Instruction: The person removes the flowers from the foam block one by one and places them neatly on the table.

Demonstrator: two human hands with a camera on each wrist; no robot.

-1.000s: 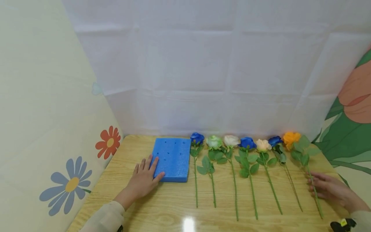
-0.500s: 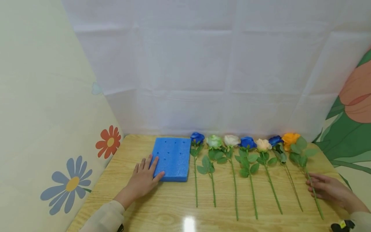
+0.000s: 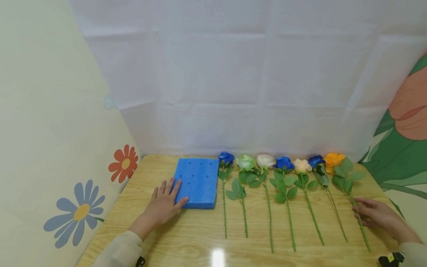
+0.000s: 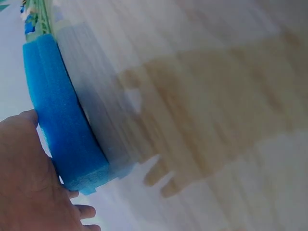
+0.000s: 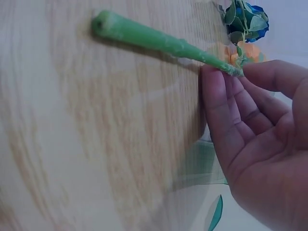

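Observation:
A blue foam block [image 3: 200, 185] with several small holes in its top lies flat on the wooden table. My left hand [image 3: 161, 204] rests against its near left corner, fingers spread along the left side and thumb at the front edge. In the left wrist view the hand [image 4: 26, 178] lies alongside the block [image 4: 67, 110]. My right hand [image 3: 378, 213] pinches the green stem of an orange rose [image 3: 334, 161], the last flower on the right. The right wrist view shows the stem [image 5: 144, 38] passing between thumb and fingertips, its cut end pointing away from the palm.
Left of the orange rose lie two dark blue roses, a peach rose [image 3: 303, 166], a white rose [image 3: 265, 161], a green-white rose [image 3: 246, 162] and a blue rose [image 3: 226, 158], stems toward me. A white cloth [image 3: 213, 92] hangs behind; flower-patterned walls flank the table [image 3: 186, 237].
The right thumb and fingers have come together on the orange rose's stem, and its leaves have shifted slightly left. My left hand stays on the foam block.

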